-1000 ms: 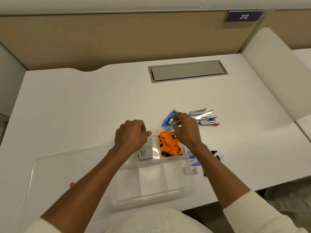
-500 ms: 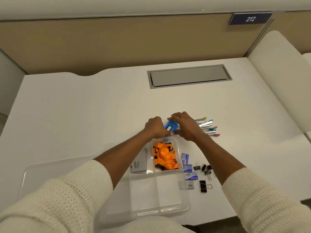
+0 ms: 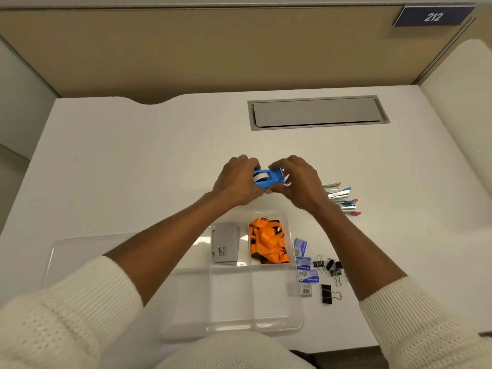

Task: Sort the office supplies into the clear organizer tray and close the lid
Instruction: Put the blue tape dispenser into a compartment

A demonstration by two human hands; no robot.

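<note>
A blue tape dispenser [image 3: 267, 179] sits between both hands just beyond the clear organizer tray [image 3: 295, 323]. My left hand [image 3: 237, 182] grips its left end and my right hand [image 3: 298, 185] grips its right end. Inside the tray, a grey card box [image 3: 225, 246] lies in the far middle compartment and an orange lanyard [image 3: 269, 245] fills the far right one. The near compartments hold nothing. The tray's clear lid [image 3: 80, 251] lies open flat to the left.
Right of the tray lie small blue staple boxes [image 3: 303, 262] and black binder clips [image 3: 330, 270]. Several small staplers [image 3: 343, 199] lie right of my right hand. A grey cable hatch [image 3: 316, 111] is set into the desk's far side. A padded panel [image 3: 460, 107] borders the right.
My left hand left the tray and joined my right hand on the blue tape dispenser. Both hands now hold it beyond the tray. The camera view shifted closer.
</note>
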